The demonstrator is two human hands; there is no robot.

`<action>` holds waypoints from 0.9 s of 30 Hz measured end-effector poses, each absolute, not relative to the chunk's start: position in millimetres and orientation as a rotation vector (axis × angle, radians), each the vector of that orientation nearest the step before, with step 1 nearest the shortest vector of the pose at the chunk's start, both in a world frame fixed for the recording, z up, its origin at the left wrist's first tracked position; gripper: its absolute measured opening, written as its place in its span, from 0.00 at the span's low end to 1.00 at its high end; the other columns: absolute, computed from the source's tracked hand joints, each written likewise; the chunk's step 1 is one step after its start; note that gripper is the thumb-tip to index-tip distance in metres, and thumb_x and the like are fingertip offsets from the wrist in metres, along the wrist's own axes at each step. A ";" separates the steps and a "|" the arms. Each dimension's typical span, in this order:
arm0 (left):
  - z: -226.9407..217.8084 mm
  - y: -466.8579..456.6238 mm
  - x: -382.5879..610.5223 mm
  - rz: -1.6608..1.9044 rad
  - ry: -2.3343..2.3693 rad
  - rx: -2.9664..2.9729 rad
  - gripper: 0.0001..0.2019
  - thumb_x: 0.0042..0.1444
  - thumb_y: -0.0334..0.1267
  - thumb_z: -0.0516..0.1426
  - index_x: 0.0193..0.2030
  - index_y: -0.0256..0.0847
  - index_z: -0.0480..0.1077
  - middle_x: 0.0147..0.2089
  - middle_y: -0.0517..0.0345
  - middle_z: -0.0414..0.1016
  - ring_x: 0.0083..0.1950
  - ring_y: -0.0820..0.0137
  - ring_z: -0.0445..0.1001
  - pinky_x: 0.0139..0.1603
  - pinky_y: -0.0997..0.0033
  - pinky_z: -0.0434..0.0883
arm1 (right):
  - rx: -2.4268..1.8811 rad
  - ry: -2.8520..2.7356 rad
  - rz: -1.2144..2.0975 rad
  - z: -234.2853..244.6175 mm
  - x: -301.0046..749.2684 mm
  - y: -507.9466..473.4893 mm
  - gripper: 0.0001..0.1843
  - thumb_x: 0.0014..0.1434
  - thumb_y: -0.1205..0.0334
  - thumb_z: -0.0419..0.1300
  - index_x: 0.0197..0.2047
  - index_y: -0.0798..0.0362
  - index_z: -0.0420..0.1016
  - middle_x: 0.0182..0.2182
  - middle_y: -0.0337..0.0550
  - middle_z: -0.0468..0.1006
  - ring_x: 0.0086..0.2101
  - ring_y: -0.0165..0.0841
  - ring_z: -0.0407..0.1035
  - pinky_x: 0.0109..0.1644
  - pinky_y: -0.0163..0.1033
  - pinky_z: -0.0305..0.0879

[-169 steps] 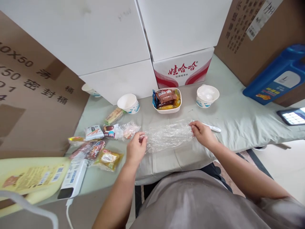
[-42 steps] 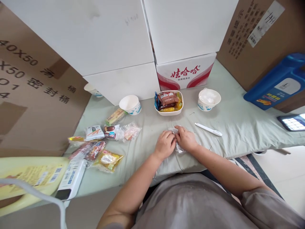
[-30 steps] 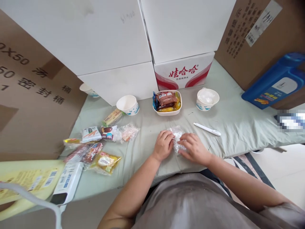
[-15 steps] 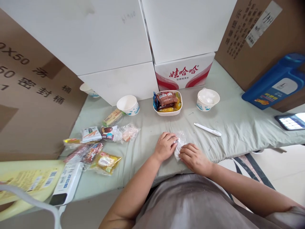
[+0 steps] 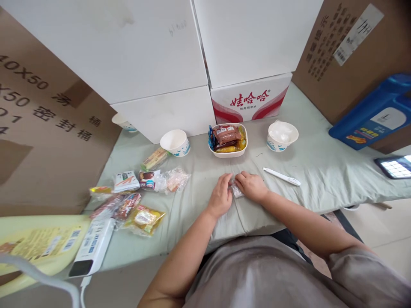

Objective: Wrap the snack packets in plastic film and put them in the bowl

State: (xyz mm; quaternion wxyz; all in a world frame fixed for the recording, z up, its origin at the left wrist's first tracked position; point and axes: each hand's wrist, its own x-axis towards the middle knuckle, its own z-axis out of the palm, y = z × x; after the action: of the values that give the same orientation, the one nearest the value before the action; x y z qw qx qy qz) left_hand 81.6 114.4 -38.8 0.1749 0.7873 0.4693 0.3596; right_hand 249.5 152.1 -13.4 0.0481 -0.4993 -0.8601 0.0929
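Note:
A small crumpled piece of clear plastic wrap (image 5: 236,191) lies on the cloth-covered surface, mostly hidden between and under my hands. My right hand (image 5: 251,187) is curled over it, fingers bent down onto the plastic. On the other side, my left hand (image 5: 221,196) rests on its edge with fingers stretched out, alongside the plastic. Beyond the hands stands a white tray (image 5: 228,155) of packaged snacks (image 5: 227,135). To the right lies a white utility knife (image 5: 281,176), and behind it a paper bowl (image 5: 278,144) holds crumpled clear plastic (image 5: 283,131).
Left are several wrapped snacks (image 5: 146,219), another paper bowl (image 5: 181,148), a white boxy device (image 5: 93,248) with a cable and a yellow jug (image 5: 41,239). White boxes (image 5: 160,111) and a carton (image 5: 250,102) line the back. A blue bottle (image 5: 369,119) and phone (image 5: 394,166) are right.
My hands have come closer together. The right hand moved up and left over the plastic wrap, which is now more covered and bunched smaller. The left hand turned onto its edge.

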 end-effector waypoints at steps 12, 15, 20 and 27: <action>-35.0 115.0 89.0 0.927 1.482 2.397 0.09 0.53 0.32 0.61 0.41 0.39 0.70 0.46 0.50 0.72 0.48 0.59 0.67 0.52 0.56 0.70 | -1.386 -2.202 0.058 -16.6 277.8 158.7 0.11 0.63 0.66 0.53 0.45 0.56 0.75 0.44 0.54 0.74 0.47 0.43 0.63 0.52 0.48 0.60; -35.7 115.3 86.2 0.942 1.458 2.356 0.12 0.52 0.29 0.59 0.44 0.39 0.68 0.47 0.50 0.71 0.50 0.60 0.67 0.53 0.55 0.70 | -1.021 -2.433 0.201 -16.6 276.7 142.4 0.11 0.63 0.64 0.54 0.47 0.53 0.74 0.46 0.51 0.74 0.49 0.40 0.63 0.54 0.48 0.60; -37.0 116.0 79.8 1.092 1.394 2.155 0.18 0.49 0.23 0.54 0.47 0.41 0.66 0.49 0.52 0.71 0.52 0.63 0.69 0.53 0.58 0.70 | -0.924 -2.525 0.232 -17.6 283.0 133.4 0.11 0.65 0.66 0.52 0.43 0.51 0.76 0.39 0.45 0.77 0.40 0.35 0.67 0.45 0.40 0.66; -36.4 117.0 81.0 0.955 1.390 2.247 0.09 0.52 0.28 0.57 0.41 0.41 0.69 0.46 0.52 0.73 0.49 0.62 0.68 0.52 0.57 0.69 | -1.456 -2.020 -0.099 37.5 355.1 228.8 0.19 0.66 0.63 0.44 0.48 0.57 0.75 0.45 0.56 0.74 0.49 0.45 0.64 0.54 0.51 0.61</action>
State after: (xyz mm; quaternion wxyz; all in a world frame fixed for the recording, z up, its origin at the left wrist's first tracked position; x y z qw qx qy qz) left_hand 81.0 117.0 -36.4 0.1651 0.7888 0.4880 0.3352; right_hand 355.1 228.8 37.5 0.3191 -0.5539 -0.7681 -0.0378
